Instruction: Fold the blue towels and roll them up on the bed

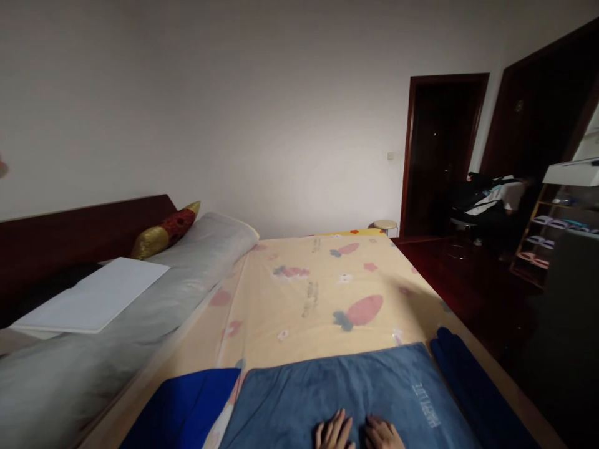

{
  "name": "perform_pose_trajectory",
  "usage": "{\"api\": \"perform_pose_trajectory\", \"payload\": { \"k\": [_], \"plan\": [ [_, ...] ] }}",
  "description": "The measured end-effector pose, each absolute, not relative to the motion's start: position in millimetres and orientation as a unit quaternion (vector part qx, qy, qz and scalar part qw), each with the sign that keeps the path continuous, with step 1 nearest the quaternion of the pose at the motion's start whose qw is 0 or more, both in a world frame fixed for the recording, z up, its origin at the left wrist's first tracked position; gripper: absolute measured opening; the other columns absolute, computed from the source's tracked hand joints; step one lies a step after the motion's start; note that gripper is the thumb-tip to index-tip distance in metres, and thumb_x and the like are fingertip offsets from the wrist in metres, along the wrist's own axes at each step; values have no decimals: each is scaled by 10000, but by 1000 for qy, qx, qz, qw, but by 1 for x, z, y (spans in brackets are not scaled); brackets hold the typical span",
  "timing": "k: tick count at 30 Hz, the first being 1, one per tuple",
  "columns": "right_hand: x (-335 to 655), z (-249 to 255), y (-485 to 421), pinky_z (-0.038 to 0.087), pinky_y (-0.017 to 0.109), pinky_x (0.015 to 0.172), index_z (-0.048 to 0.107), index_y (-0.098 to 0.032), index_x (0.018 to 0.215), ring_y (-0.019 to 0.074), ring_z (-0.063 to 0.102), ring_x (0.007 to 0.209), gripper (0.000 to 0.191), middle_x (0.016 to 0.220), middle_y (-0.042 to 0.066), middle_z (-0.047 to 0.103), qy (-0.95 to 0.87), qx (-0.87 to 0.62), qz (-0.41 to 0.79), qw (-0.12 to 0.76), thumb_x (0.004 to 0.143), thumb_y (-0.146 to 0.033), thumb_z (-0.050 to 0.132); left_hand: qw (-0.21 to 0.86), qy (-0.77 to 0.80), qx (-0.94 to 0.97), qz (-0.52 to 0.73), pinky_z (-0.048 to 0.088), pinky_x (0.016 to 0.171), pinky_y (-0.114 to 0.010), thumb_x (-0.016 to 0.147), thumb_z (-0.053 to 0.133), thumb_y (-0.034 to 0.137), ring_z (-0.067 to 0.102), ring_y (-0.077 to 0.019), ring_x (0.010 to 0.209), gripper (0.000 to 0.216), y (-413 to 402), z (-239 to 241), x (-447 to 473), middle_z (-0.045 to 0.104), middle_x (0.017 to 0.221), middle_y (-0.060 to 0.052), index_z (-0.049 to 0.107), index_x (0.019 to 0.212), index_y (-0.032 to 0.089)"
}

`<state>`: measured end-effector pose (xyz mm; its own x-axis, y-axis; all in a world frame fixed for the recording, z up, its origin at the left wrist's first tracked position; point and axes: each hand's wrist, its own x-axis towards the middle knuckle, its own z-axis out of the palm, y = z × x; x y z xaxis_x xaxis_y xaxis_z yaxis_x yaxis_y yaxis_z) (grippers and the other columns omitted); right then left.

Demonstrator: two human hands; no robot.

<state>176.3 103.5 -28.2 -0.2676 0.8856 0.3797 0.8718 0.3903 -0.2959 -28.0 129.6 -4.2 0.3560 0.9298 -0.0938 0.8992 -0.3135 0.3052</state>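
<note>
A grey-blue towel (327, 383) with pale lettering near its right side lies spread on the bed at the bottom of the view. Both hands rest on it, a small gap between them. My left hand (334, 430) lies flat with its fingers apart. Beside it, my right hand (381, 433) touches the fabric with slightly bent fingers and nothing visible in them. To the left is a bright blue cloth (185, 405). A folded dark blue cloth (472, 380) lies along the right side of the towel. The wrists are cut off by the lower edge.
The bed has a cream sheet (299, 312) with a carrot print. A long grey pillow (187, 293) runs along the headboard (84, 234), with a white flat board (100, 296) on it and a red-gold cushion (168, 231) behind. A shoe rack (538, 240) and stool (385, 224) stand beyond.
</note>
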Motion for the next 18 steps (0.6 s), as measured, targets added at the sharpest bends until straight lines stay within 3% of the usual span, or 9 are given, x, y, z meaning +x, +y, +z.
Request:
{"api": "perform_pose_trajectory", "payload": {
  "k": [2, 4, 6, 13, 18],
  "plan": [
    [186, -1, 122, 496, 336, 952, 554, -347, 1277, 214, 559, 1201, 372, 1343, 22, 552, -799, -545, 35, 251, 927, -381, 432, 144, 565, 809, 74, 379, 1121, -441, 906, 304, 461, 466, -205, 1313, 443, 144, 13, -29, 499, 1410, 67, 429, 1331, 449],
    [189, 15, 138, 419, 430, 1046, 333, -355, 1422, 238, 390, 1345, 484, 1485, 24, 356, -790, -561, 57, 241, 946, -429, 383, 101, 573, 805, 117, 337, 1142, -431, 928, 247, 421, 385, -185, 1369, 482, 159, 27, -33, 403, 1484, 58, 314, 1405, 401],
    [189, 17, 149, 378, 501, 1070, 231, -365, 1447, 261, 325, 1378, 536, 1513, 27, 280, -794, -564, 92, 209, 942, -479, 370, 68, 605, 783, 125, 300, 1151, -455, 932, 243, 400, 287, -186, 1418, 511, 171, 33, -38, 281, 1542, 49, 211, 1440, 367],
    [187, 11, 149, 301, 504, 1126, 207, -361, 1451, 255, 274, 1402, 545, 1532, -2, 227, -782, -578, 123, 197, 942, -476, 366, 78, 645, 757, 67, 183, 1180, -471, 930, 229, 423, 197, -179, 1449, 530, 178, 29, -43, 190, 1571, 40, 188, 1451, 334],
    [173, 21, 121, 327, 491, 1107, 316, -289, 1440, 262, 311, 1388, 524, 1514, 44, 294, -739, -633, 124, 192, 924, -356, 381, 65, 659, 748, 44, 199, 1166, -472, 925, 231, 347, 201, -187, 1449, 533, 177, 46, -29, 230, 1570, -8, 250, 1453, 280]
  ]
}}
